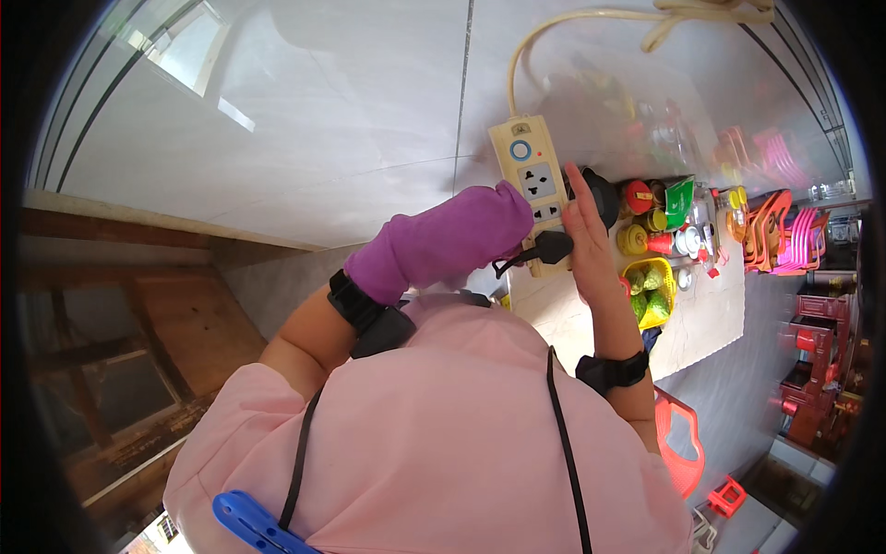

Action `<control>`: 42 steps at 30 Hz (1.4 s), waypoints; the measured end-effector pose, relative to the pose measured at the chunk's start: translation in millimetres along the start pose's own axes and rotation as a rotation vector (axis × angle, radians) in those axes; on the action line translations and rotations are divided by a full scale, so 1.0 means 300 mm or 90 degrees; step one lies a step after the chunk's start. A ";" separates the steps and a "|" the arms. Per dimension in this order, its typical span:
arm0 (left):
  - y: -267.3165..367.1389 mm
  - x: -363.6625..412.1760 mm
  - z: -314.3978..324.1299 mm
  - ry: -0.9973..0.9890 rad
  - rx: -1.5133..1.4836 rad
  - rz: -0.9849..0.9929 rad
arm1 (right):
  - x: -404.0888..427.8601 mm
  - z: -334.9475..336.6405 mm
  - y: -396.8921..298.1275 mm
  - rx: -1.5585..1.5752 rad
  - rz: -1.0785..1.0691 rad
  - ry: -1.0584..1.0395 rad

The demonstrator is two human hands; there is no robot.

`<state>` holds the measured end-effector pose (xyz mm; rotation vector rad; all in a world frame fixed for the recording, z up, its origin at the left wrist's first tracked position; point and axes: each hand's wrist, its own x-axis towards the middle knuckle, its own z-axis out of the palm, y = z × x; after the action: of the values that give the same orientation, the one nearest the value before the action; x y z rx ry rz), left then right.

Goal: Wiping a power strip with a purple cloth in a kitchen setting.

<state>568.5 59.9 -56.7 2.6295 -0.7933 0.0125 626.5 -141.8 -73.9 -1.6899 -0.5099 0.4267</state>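
A cream power strip [542, 166] with a blue-ringed button and several sockets stands nearly upright in front of me. A black plug [554, 247] sits at its lower end, its short cord running left. My left hand [457, 239] is covered to the wrist by a purple cloth [443, 242]; the cloth's end touches the strip's left edge, and the fingers are hidden. My right hand [592, 239] is bare and lies along the strip's right edge, holding it, with fingers pointing up. Black bands circle both wrists.
A pale cord [554, 24] runs up from the strip along the tiled wall [360, 104]. At right, a table [699, 332] bears jars [633, 239] and a yellow basket [664, 277] of green produce. Beyond are stacked plastic chairs [768, 228]; a red chair [682, 443] stands lower right.
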 end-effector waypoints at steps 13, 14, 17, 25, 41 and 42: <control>0.049 0.060 -0.024 0.282 0.011 -0.009 | 0.007 0.059 -0.017 -0.120 -0.158 0.090; 0.044 0.052 -0.030 0.312 -0.002 0.033 | 0.005 0.053 -0.016 -0.119 -0.157 0.093; 0.044 0.013 -0.035 0.299 -0.081 0.037 | 0.006 0.030 -0.012 -0.096 -0.110 0.140; 0.061 -0.002 0.029 0.195 -0.356 -0.007 | 0.023 0.008 0.012 -0.067 -0.079 0.226; 0.062 0.004 0.094 0.063 -0.398 0.065 | 0.022 -0.038 -0.081 0.149 -0.005 0.161; 0.064 0.006 0.109 0.079 -0.598 0.100 | 0.018 -0.049 -0.082 0.174 0.010 0.147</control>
<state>556.4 32.3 -79.7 1.6651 -0.7196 -0.1230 636.7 -147.2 -47.0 -1.4570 -0.2553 0.2926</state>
